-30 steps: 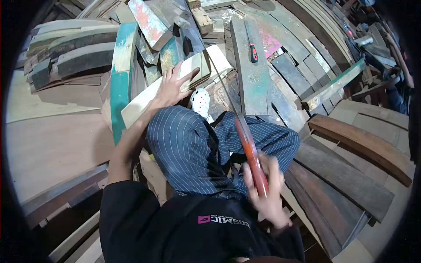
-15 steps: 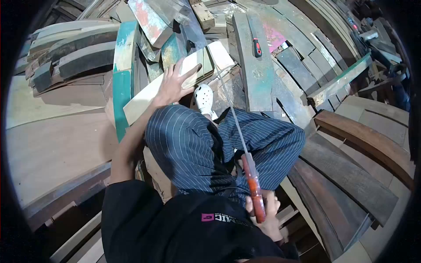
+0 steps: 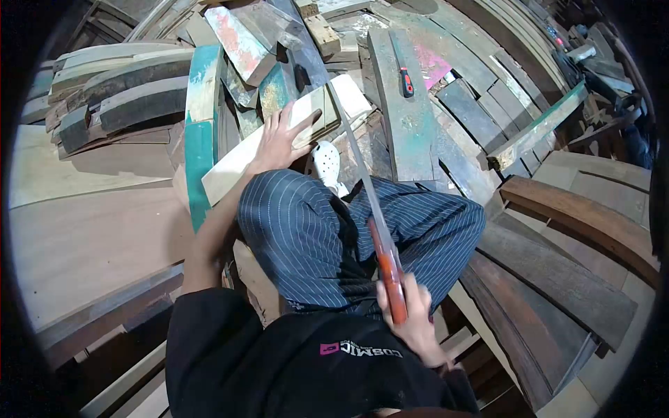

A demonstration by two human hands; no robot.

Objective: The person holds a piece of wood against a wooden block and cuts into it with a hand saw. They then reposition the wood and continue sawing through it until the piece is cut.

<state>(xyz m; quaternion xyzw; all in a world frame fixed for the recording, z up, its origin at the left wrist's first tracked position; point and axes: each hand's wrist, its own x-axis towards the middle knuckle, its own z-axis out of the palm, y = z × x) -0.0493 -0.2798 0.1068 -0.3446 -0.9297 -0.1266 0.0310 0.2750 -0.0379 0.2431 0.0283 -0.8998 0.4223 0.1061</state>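
Observation:
My left hand [image 3: 277, 143] presses down on a pale wooden board [image 3: 237, 159], its fingers spread across the top face. The board lies slantwise over other wood, close to a white clog [image 3: 326, 164]. In my right hand [image 3: 412, 313] is the orange-red handle of a saw [image 3: 364, 173], fingers wrapped round it in front of my shirt. The long thin blade points up and away, and its far part crosses the board near the right end, to the right of my left hand.
A grey plank [image 3: 408, 132] carries a red and black screwdriver [image 3: 406, 85] beyond my knees. At the left stands a teal-painted board [image 3: 199, 150] near stacked curved timbers [image 3: 143, 104]. A brown curved beam [image 3: 578, 216] and dark planks [image 3: 557, 279] lie to the right.
My right hand has moved forward, away from my body, pushing the saw along the board. My left hand is still on the board. The view has shifted slightly.

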